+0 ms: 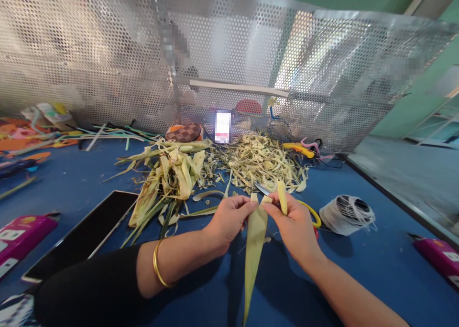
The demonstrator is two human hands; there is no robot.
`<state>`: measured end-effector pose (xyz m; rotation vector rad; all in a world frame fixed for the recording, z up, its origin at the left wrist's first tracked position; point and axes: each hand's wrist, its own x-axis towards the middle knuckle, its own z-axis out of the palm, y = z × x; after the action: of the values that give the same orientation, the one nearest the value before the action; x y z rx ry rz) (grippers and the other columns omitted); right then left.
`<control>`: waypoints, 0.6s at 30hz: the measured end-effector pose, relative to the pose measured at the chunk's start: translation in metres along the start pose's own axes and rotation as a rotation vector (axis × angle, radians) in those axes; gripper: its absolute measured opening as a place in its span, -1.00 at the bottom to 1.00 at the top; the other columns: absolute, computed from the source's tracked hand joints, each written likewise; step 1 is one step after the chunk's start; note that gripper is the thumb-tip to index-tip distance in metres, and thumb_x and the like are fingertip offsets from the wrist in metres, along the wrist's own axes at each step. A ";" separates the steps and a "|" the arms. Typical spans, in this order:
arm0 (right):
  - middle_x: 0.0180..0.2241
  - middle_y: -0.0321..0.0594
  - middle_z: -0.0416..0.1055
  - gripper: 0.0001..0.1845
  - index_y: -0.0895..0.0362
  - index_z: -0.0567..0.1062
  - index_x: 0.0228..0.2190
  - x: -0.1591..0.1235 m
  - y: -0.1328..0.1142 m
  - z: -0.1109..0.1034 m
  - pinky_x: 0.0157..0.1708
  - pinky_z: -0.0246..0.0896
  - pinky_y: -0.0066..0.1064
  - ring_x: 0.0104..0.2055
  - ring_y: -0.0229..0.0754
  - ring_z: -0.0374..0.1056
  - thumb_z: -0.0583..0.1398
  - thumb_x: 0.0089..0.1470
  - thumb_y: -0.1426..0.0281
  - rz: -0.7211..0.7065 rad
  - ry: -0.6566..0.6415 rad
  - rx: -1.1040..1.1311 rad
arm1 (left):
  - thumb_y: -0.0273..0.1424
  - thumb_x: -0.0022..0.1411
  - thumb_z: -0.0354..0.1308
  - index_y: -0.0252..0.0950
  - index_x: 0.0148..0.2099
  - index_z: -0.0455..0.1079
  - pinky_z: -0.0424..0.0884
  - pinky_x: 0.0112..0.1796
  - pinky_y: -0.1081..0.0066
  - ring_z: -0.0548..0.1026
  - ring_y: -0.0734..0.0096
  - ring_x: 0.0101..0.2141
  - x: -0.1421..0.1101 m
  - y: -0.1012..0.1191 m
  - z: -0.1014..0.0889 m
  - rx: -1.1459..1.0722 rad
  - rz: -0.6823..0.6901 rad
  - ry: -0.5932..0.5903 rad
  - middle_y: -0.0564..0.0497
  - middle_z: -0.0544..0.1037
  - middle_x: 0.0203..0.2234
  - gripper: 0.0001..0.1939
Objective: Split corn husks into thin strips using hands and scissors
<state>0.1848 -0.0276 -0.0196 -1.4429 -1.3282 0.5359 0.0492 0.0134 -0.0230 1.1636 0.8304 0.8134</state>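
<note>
A long pale green corn husk [255,243] hangs pointed end down between my two hands, its top edge parted in a notch. My left hand [229,220] pinches the left side of that edge between thumb and forefinger. On the other side, my right hand [294,224] pinches the right corner, and a shorter husk strip [282,198] stands up between its fingers. Scissors show behind my right hand, with a blade [262,189] at its left and a yellow handle [312,212] at its right; the hand hides their middle.
Beyond my hands lie a heap of shredded husk [267,162] and a bundle of whole husks [182,171]. White string [346,214] sits at right, a dark-screened tablet [84,231] at left. Purple packs lie at both sides. A perforated metal screen [236,45] rises behind.
</note>
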 end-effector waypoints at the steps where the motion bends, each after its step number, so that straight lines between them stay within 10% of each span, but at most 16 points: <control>1: -0.54 -0.33 0.30 -0.84 0.11 0.40 -0.51 0.000 -0.001 0.000 -0.42 0.11 -0.41 -0.45 -0.23 0.17 0.18 -0.03 0.27 -0.008 0.003 -0.010 | -0.11 -0.04 0.20 -0.31 -0.52 0.28 0.05 -0.65 0.56 0.12 0.65 -0.67 0.000 0.000 0.000 -0.004 -0.002 0.004 0.18 0.22 -0.71 -0.65; 9: -0.58 -0.34 0.26 -0.78 0.11 0.35 -0.53 0.001 0.000 0.003 -0.46 0.12 -0.42 -0.46 -0.22 0.18 0.20 -0.05 0.23 0.152 -0.185 0.171 | -0.06 -0.04 0.19 -0.31 -0.47 0.31 0.09 -0.64 0.56 0.16 0.63 -0.66 0.001 0.000 -0.001 0.025 0.049 0.044 0.17 0.25 -0.70 -0.62; 18: -0.60 -0.38 0.21 -0.78 0.10 0.32 -0.57 -0.001 -0.001 0.001 -0.49 0.06 -0.44 -0.50 -0.26 0.11 0.16 -0.02 0.25 0.034 -0.035 0.026 | -0.11 -0.07 0.23 -0.31 -0.52 0.28 0.13 -0.60 0.57 0.20 0.62 -0.64 -0.002 0.000 0.001 -0.040 -0.019 -0.011 0.15 0.28 -0.67 -0.64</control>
<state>0.1833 -0.0280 -0.0189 -1.4428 -1.3211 0.6013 0.0492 0.0108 -0.0224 1.1222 0.8121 0.8037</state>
